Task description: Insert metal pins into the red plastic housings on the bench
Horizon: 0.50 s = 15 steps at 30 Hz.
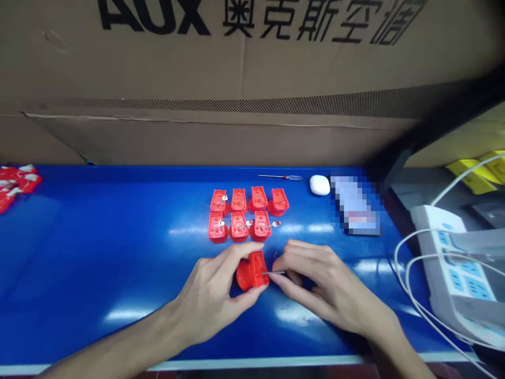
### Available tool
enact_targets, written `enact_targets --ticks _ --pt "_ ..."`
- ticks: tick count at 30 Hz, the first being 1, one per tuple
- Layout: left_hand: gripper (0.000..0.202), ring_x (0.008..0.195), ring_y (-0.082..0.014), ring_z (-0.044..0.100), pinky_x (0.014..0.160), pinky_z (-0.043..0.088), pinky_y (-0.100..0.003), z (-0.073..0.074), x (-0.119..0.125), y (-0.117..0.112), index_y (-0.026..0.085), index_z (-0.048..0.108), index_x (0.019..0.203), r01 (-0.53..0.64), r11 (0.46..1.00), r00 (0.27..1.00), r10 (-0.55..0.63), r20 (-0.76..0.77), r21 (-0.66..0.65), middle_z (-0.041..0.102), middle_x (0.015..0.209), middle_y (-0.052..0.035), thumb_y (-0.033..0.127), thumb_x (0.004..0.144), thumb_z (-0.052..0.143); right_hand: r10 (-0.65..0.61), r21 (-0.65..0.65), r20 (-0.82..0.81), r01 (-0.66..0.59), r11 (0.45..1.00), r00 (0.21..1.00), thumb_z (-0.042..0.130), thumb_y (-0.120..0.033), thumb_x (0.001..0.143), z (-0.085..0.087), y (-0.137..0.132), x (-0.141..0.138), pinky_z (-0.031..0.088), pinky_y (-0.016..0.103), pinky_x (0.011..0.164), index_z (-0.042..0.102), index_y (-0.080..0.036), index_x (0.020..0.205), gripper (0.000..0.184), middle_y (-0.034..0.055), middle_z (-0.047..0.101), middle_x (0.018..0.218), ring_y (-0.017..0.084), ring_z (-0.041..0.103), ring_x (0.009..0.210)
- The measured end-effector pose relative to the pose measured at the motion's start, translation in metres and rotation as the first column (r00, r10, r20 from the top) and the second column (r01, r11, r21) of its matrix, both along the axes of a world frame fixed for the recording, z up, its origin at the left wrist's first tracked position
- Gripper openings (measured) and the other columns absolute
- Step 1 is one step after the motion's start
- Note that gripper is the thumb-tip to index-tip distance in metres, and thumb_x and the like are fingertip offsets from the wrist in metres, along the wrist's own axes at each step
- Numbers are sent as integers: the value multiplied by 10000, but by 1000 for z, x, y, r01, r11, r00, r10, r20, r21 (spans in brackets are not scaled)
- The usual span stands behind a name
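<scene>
Between our left hand (215,287) and right hand (321,281) we see a red plastic part (248,272), gripped by the left; the right pinches a thin metal rod (275,272) touching it. Beyond stand seven similar red parts (238,230), in two rows, on the blue table (118,247).

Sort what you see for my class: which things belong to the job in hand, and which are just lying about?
Likely the job's:
red plastic housing, left hand
thin grey metal rod, right hand
seven similar red plastic housings

Apparently lying about:
rounded white case
white plastic power strip
slim clear-handled screwdriver, possibly spare
</scene>
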<state>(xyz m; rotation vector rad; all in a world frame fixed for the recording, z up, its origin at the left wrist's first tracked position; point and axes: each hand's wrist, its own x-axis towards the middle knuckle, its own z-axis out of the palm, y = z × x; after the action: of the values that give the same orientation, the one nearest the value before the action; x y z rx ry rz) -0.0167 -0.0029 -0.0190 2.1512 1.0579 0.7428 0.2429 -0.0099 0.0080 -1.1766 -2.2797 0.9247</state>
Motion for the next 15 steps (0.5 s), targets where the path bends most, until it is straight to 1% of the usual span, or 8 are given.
enact_targets --ticks 4,9,15 --pt "560 629 -118 663 686 590 -243 0 0 -1 258 546 1484 13 999 1000 -12 -12 50 716 846 46 248 975 777 29 17 -7 -29 999 1000 555 -328 1150 1 1 0 406 337 739 698 -221 1023 219 15 674 857 198 577 806" --pt "559 637 -113 660 654 570 -230 0 1 0 256 540 1484 10 998 1000 -9 -9 63 728 878 41 247 978 777 49 -15 26 -49 999 998 511 -318 1168 2 1 -2 392 347 753 663 -220 971 268 24 677 878 206 579 829" --pt "564 700 -114 687 614 541 -213 0 1 0 273 551 1494 26 999 999 -25 -22 38 761 1040 4 238 978 776 52 2 36 -52 999 998 507 -321 1168 -1 1 -2 367 342 726 614 -213 880 326 9 634 813 190 544 780"
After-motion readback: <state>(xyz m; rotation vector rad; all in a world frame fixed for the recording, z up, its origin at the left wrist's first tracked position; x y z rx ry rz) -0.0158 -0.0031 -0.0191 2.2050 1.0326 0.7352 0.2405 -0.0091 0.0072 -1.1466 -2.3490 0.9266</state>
